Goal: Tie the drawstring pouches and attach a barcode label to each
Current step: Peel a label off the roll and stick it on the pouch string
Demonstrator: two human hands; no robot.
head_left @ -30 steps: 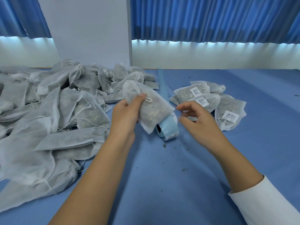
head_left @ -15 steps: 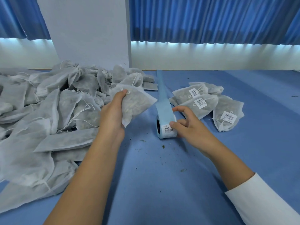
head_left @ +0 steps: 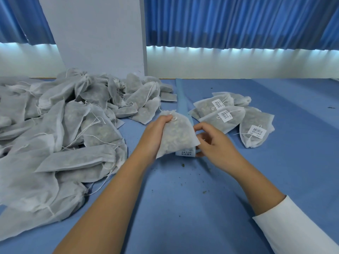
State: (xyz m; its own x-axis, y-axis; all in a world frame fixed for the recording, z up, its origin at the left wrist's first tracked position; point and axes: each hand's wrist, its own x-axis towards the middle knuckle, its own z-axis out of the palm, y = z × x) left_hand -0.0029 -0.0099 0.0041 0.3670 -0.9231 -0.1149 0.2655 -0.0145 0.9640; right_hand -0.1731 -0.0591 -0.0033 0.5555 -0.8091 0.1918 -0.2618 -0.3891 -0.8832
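The left hand (head_left: pixel 157 133) grips a filled white drawstring pouch (head_left: pixel 178 136) by its gathered neck and holds it a little above the middle of the desk (head_left: pixel 183 208). The neck points to the far edge and the string knot lies next to the thumb. The right hand (head_left: pixel 217 144) is just beside the right edge of this pouch, with curled fingers. The pouch hides its fingertips in part, so I cannot tell if they pinch something.

Under the lower corner of the pouch, a label roll (head_left: pixel 185 153) shows one barcode label. Its pale blue liner strip (head_left: pixel 182 101) runs from behind the pouch toward the far edge.

A group of labelled pouches (head_left: pixel 225 116) lies on the right half of the desk, each visible label facing up. A big pile of unlabelled pouches (head_left: pixel 73 136) covers the left side, up to the near-left corner. Small dark crumbs (head_left: pixel 182 164) are scattered on the blue surface near the hands. The right forearm ends in a white sleeve (head_left: pixel 293 228).
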